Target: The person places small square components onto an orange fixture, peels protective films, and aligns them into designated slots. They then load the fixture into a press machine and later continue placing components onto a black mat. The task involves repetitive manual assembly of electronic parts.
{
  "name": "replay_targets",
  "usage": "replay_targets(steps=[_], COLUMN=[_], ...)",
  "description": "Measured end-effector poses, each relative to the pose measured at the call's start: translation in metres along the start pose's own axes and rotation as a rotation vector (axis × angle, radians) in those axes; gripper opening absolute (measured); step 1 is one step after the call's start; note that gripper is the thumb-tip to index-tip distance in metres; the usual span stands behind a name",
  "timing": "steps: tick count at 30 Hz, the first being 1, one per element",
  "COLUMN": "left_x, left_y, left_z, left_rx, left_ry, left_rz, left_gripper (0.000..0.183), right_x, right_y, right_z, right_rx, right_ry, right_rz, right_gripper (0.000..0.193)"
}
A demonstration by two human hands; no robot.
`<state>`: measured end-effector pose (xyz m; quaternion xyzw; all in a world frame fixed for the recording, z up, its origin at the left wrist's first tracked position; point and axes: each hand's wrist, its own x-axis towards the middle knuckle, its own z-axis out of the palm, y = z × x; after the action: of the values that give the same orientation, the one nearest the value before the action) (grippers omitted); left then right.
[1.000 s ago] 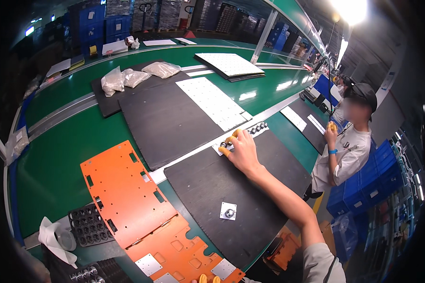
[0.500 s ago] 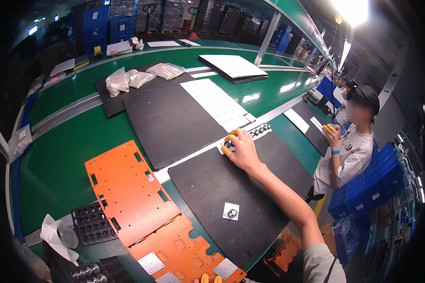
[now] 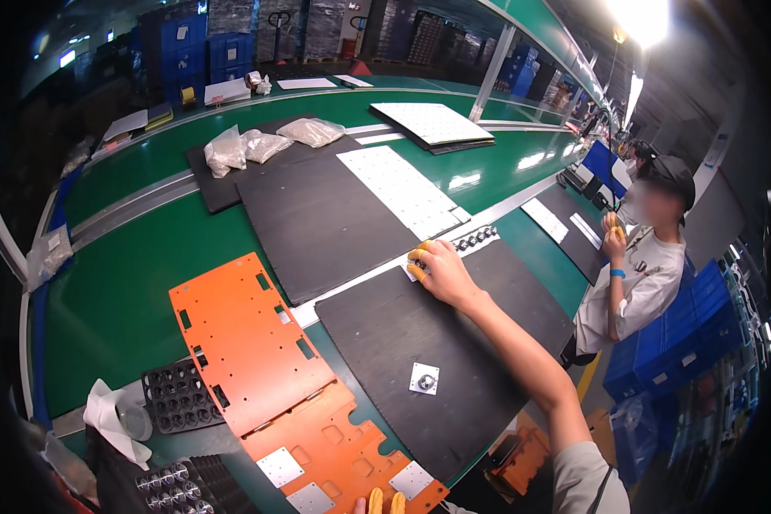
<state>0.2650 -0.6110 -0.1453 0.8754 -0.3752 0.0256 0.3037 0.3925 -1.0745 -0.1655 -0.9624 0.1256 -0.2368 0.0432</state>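
Note:
My right hand, with yellow finger covers on its fingertips, reaches to the far edge of the near black mat. Its fingers are bent and closed around a small white plate with a dark round part, mostly hidden under them. Beside it runs a row of dark round parts. Nearer on the mat lies a white square plate with a round ball caster at its middle. Of my left hand only yellow-covered fingers show, stretched out at the near edge of the orange panel.
White square plates lie on the orange panel's lower part. Left of it stand a black tray and several round metal parts. Beyond are another black mat, a white perforated sheet and bags. A co-worker stands at right.
My right fingers have drawn closer over the small plate. The co-worker's hands have lifted off a white strip, which lies on their mat. The whole view has shifted slightly.

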Motion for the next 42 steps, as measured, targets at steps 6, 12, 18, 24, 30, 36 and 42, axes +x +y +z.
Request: replay_targets(steps=[6,12,18,24,30,36,42], left_x=[0.002,0.005,0.003,0.002,0.003,0.004,0.003], left_y=[0.004,0.008,0.008,0.010,0.009,0.009,0.010], left_z=[-0.003,-0.006,-0.004,-0.003,0.000,0.002,0.000], left_rx=[-0.064,-0.107,-0.100,-0.084,-0.083,-0.093,-0.091], left_ry=[-0.002,0.025,0.021,0.004,0.055,0.058,0.053], left_rz=[-0.025,-0.061,-0.071,-0.081,-0.090,-0.108,-0.104], left_gripper=[0.052,0.054,0.055,0.056,0.055,0.053,0.054], right_x=[-0.006,-0.044,-0.097,-0.078,-0.067,-0.057,-0.031], right_y=[0.001,-0.087,-0.138,-0.107,-0.086,-0.079,-0.066], right_z=[-0.009,-0.068,-0.094,-0.080,-0.065,-0.044,-0.021], right_rx=[-0.030,-0.021,-0.070,-0.065,0.032,-0.020,-0.188], right_ry=[0.036,0.051,-0.579,-0.384,-0.211,-0.102,0.126], right_rz=[-0.061,-0.111,0.121,0.075,0.082,0.095,-0.007], right_gripper=[0.020,0.029,0.045,0.030,0.032,0.027,0.028])
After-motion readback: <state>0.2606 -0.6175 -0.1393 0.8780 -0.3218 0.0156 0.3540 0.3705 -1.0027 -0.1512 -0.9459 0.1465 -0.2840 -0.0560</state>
